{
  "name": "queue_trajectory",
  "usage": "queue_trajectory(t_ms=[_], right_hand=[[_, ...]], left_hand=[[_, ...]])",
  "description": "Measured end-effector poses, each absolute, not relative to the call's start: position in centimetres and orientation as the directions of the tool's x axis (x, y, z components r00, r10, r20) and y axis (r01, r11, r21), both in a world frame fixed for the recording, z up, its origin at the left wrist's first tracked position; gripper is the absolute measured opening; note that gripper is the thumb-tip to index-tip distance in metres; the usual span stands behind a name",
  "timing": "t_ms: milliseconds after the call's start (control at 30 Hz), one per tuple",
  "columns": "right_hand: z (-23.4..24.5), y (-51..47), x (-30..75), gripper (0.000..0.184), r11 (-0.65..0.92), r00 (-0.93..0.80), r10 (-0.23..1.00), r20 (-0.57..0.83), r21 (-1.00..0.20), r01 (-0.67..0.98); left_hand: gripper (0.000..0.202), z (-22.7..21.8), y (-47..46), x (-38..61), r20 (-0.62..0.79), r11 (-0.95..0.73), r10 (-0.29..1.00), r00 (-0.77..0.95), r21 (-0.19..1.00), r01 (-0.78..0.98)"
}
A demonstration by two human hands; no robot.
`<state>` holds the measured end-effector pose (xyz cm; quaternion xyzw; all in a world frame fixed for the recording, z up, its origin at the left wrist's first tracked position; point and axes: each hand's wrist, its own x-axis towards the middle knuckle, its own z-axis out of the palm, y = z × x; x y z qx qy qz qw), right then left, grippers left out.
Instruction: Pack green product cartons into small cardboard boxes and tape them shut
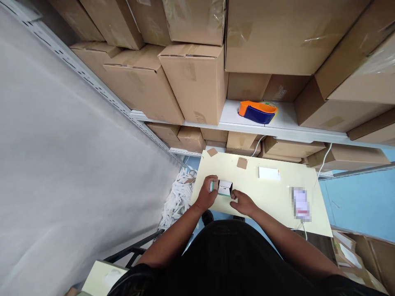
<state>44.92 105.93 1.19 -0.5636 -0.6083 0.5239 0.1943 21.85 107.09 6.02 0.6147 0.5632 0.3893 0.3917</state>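
Note:
My left hand is closed around the left end of a small white box with green edging and a brown part beside the fingers. A dark gap shows at the box's right end. My right hand is at that end, its curled fingers by the edge and the thumb apart from them. Whether the fingertips press on the box is too small to tell. Both hands are over the near left part of a pale yellow table. Farther right on the table lies a flat white box.
A phone-like device with a blurred screen lies at the table's right. Brown cardboard pieces are near the back edge. Behind stand shelves of cartons and an orange-and-blue tape dispenser. White paper strips heap on the floor at left.

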Motion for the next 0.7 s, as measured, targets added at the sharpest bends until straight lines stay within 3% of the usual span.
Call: queue_trajectory(t_ms=[100,233,300,400,500,700], right_hand=[[2.5,106.2,45.2,0.011,-0.19,-0.192,0.935,-0.298,-0.878,0.439],[4.1,107.3,44.4,0.023,-0.207,-0.1,0.96,-0.263,-0.901,0.381],[4.3,107.6,43.8,0.025,-0.21,-0.127,0.948,-0.291,-0.875,0.437],[3.9,107.7,43.1,0.031,-0.222,-0.043,0.956,-0.289,-0.813,0.539],[3.5,107.8,42.7,0.045,-0.215,0.026,0.97,-0.243,-0.799,0.562],[4.3,108.9,42.1,0.02,-0.099,-0.075,0.974,-0.214,-0.699,0.709]], left_hand=[[0.055,4.2,107.6,21.6,-0.127,0.135,0.991,-0.05,0.952,0.275],[0.062,2.8,109.8,21.9,-0.277,0.281,0.959,-0.055,0.952,0.124],[0.06,2.7,110.7,22.1,-0.265,0.282,0.956,-0.121,0.947,0.153],[0.04,3.2,111.1,22.3,-0.15,0.216,0.967,-0.204,0.908,0.359],[0.014,3.9,110.0,22.7,-0.155,0.195,0.98,-0.123,0.864,0.464],[0.023,4.7,108.2,24.5,-0.236,0.238,0.97,-0.056,0.879,0.413]])
